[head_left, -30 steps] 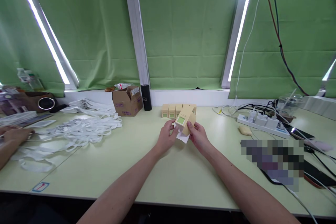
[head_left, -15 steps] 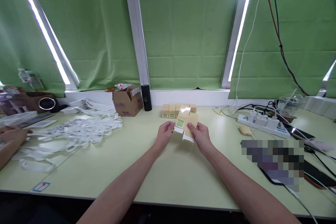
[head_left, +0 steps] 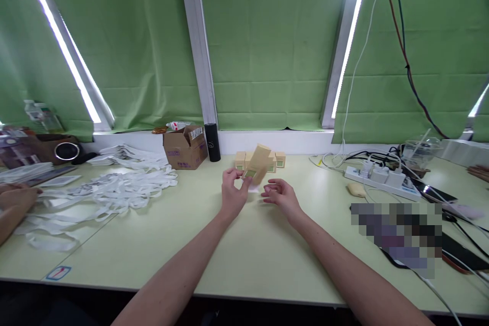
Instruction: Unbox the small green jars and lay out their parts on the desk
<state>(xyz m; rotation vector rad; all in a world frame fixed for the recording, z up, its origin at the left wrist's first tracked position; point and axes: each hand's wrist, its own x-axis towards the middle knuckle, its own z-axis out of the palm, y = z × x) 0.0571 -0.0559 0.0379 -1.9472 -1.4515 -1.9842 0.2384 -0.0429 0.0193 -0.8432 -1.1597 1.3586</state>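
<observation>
A small tan cardboard box (head_left: 260, 157), with a greenish square on its face, is pinched by my left hand (head_left: 233, 191); motion smears its lower part. Just right of it, my right hand (head_left: 281, 197) has its fingers apart and holds nothing. Behind the held box, a row of small tan boxes (head_left: 280, 159) with square labels stands on the table, partly covered by it.
White straps (head_left: 114, 193) lie heaped on the left, where another person's hand (head_left: 17, 198) rests. An open brown carton (head_left: 183, 147) and a black cylinder (head_left: 212, 142) stand at the back. A power strip (head_left: 382, 182) with cables lies to the right.
My right hand has let go of the box and opened. The box has shifted left, now in my left hand alone, and has turned. A person's hand has come into view at the far right.
</observation>
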